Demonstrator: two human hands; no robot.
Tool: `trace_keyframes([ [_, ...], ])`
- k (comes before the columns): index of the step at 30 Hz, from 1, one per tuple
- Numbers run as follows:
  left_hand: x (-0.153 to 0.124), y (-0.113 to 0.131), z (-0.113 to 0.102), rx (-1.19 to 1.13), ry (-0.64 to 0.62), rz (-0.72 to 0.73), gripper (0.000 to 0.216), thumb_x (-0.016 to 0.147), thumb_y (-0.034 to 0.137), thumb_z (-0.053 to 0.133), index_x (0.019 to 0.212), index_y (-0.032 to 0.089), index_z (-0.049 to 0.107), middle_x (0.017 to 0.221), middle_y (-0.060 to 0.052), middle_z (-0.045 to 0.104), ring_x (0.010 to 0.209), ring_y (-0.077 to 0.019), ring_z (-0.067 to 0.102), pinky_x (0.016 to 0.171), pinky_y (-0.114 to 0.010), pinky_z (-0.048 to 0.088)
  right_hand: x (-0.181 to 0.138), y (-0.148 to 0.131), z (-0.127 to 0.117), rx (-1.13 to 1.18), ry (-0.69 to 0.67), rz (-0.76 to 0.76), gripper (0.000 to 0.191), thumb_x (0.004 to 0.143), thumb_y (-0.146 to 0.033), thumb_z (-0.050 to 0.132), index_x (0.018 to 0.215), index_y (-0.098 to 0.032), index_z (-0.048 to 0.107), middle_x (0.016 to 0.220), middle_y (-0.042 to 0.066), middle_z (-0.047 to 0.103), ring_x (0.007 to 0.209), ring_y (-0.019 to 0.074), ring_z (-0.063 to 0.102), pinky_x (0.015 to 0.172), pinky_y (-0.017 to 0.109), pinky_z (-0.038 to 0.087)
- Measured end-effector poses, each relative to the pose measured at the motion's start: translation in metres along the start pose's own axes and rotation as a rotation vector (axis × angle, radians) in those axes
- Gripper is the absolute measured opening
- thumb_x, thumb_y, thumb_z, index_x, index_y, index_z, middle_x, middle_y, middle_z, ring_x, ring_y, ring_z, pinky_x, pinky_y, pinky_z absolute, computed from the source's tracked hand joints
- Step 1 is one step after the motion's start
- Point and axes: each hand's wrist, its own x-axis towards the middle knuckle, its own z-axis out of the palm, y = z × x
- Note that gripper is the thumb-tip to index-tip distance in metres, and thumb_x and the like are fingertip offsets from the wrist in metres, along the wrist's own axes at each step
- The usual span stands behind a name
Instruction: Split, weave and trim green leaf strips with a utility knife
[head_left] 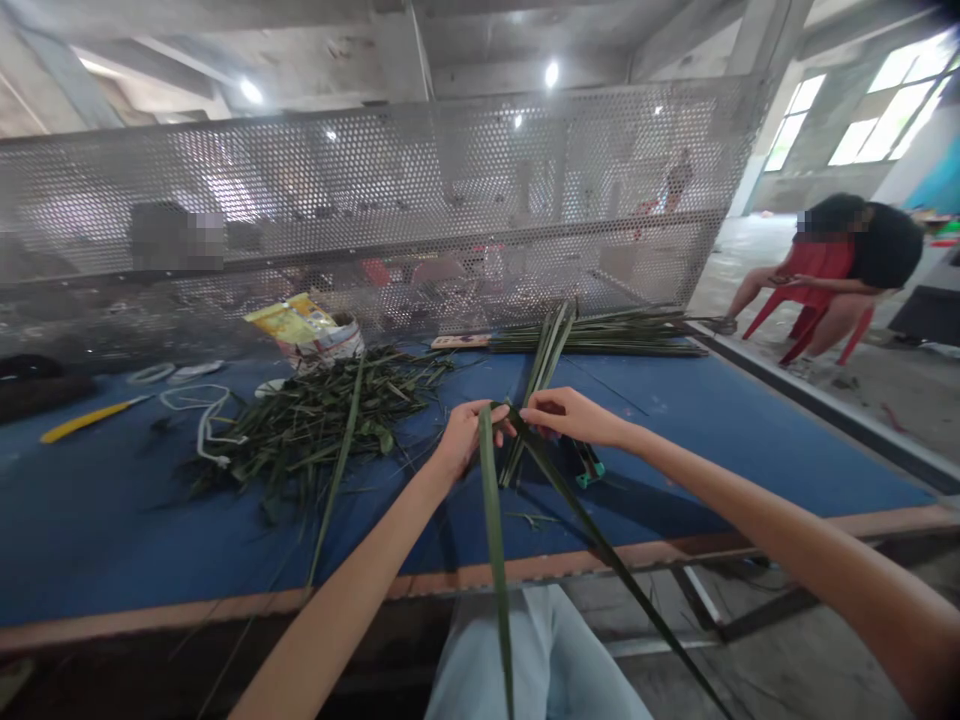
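Observation:
My left hand [466, 438] and my right hand [566, 415] meet above the blue table top [697, 450]. Between them they pinch long, narrow green leaf strips. One strip [493, 550] hangs down from my left hand, and another [604, 545] slants down from my right hand past the table edge. A stiffer strip [529, 420] rises behind my fingers. To the left lies a loose heap of cut green leaves [315, 430]. A bundle of long leaf strips [600, 335] lies at the back.
A perforated metal screen [375, 200] stands behind the table. A yellow packet [292, 320] sits on a white sack at the back. White cords [199, 420], a yellow-handled tool [90, 418] and a small teal object [589, 470] lie on the table. A person [840, 265] sits on a red chair at right.

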Motion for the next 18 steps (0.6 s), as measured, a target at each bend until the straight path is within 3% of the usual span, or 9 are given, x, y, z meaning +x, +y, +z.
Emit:
trace_keyframes([
  [5, 0.0, -0.002, 0.0, -0.018, -0.086, -0.036, 0.036, 0.072, 0.046, 0.065, 0.071, 0.01, 0.063, 0.069, -0.009, 0.067, 0.046, -0.0081, 0.05, 0.045, -0.021, 0.034, 0.013, 0.012, 0.009, 0.091, -0.058, -0.052, 0.039, 0.085, -0.054, 0.048, 0.077, -0.017, 0.055, 0.067, -0.001, 0.054, 0.059, 0.0115, 0.05, 0.056, 0.023, 0.041],
  [10, -0.001, -0.003, 0.003, 0.007, -0.094, -0.054, 0.041, 0.075, 0.051, 0.06, 0.075, 0.01, 0.065, 0.069, -0.01, 0.068, 0.046, -0.0094, 0.052, 0.046, -0.021, 0.035, 0.007, 0.022, 0.018, 0.058, 0.049, -0.054, 0.041, 0.088, -0.055, 0.042, 0.071, -0.018, 0.047, 0.064, -0.003, 0.048, 0.057, 0.0108, 0.043, 0.054, 0.023, 0.035],
  [18, 0.001, -0.011, 0.006, -0.011, -0.066, -0.119, 0.043, 0.078, 0.052, 0.054, 0.073, 0.01, 0.065, 0.066, -0.011, 0.069, 0.046, -0.0108, 0.054, 0.046, -0.021, 0.038, 0.003, 0.02, 0.022, 0.009, 0.083, -0.056, 0.042, 0.089, -0.053, 0.041, 0.065, -0.019, 0.04, 0.061, -0.004, 0.039, 0.057, 0.0105, 0.036, 0.054, 0.023, 0.03],
])
